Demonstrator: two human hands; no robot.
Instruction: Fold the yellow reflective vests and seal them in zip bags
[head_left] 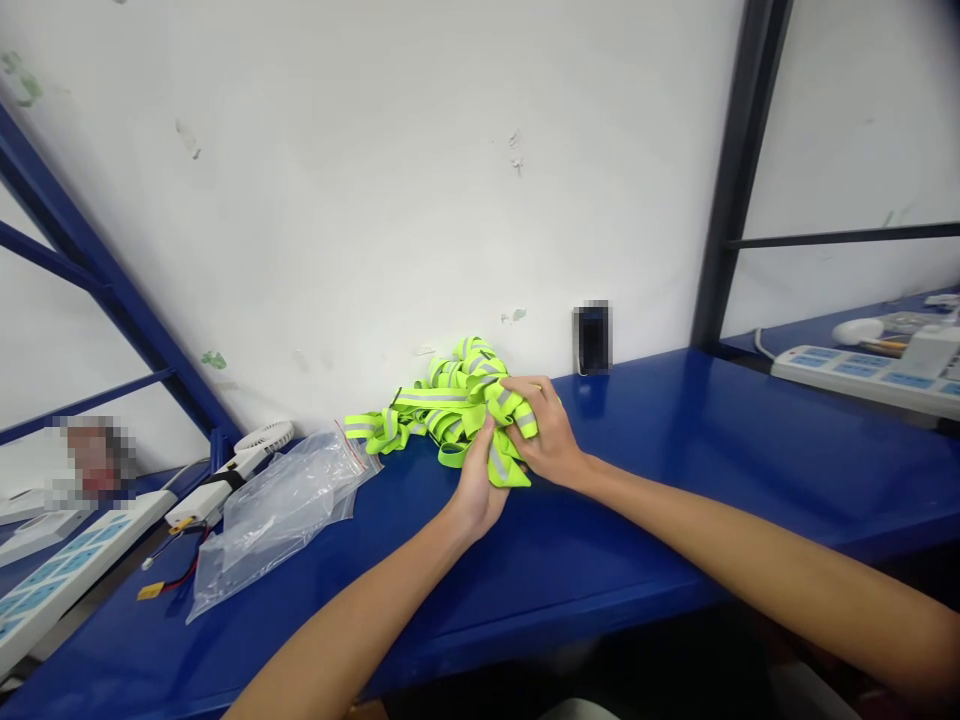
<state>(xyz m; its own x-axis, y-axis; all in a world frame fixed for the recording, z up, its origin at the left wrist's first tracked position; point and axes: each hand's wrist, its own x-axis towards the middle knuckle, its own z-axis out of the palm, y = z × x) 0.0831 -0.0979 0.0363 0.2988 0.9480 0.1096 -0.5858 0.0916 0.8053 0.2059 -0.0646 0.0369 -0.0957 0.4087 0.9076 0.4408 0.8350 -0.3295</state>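
Observation:
A tangled heap of bright yellow-green straps with grey reflective stripes (439,398) lies on the blue table against the wall. At its right front, my left hand (477,490) grips a folded part of the straps from below, thumb pointing up. My right hand (546,432) is closed on the same bunch from the right, its fingers curled over the top. Both hands are close together, with the bunch between them. A dark buckle shows at the left of the heap.
Clear plastic bags (281,510) lie left of the straps, beside a small white fan (264,437) and a cable with a yellow connector (151,591). A dark device (594,340) stands by the wall. White power strips (862,378) are at both sides, beyond metal frame posts.

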